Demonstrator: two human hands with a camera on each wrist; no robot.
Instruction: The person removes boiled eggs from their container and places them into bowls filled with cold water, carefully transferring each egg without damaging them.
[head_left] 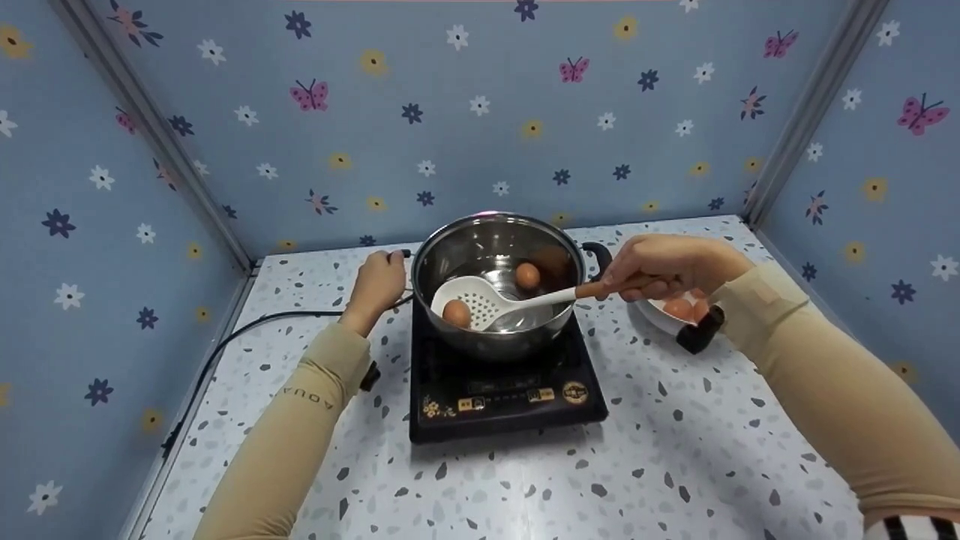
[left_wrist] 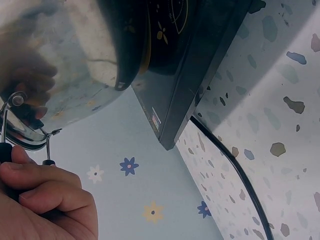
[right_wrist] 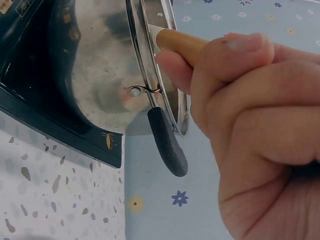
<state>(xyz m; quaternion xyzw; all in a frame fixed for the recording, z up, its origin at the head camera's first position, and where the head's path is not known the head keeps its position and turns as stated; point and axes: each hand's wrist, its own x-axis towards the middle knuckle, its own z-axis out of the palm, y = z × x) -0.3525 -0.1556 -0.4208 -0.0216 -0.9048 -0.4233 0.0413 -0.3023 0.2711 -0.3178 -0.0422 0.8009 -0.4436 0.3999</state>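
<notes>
My left hand [head_left: 377,285] grips the black side handle of a steel pot [head_left: 499,346]; in the left wrist view its fingers [left_wrist: 55,195] curl round that handle. Held in my right hand [head_left: 664,264] is a white slotted spoon [head_left: 489,295] with a wooden handle [right_wrist: 182,45], reaching over the rim into the pot. A brown egg [head_left: 456,313] lies at the spoon's perforated bowl, near the pot's left wall. Another brown egg [head_left: 527,275] is farther back inside the pot. The pot's right handle [right_wrist: 167,145] is beside my right hand, not gripped.
Under the pot is a black induction cooker [head_left: 510,412], its cord [head_left: 281,315] running off left. A white bowl [head_left: 656,316] with several brown eggs [head_left: 679,309] stands right of the pot, partly hidden by my right hand and wrist. Patterned blue panels [head_left: 480,150] enclose the speckled table [head_left: 315,277].
</notes>
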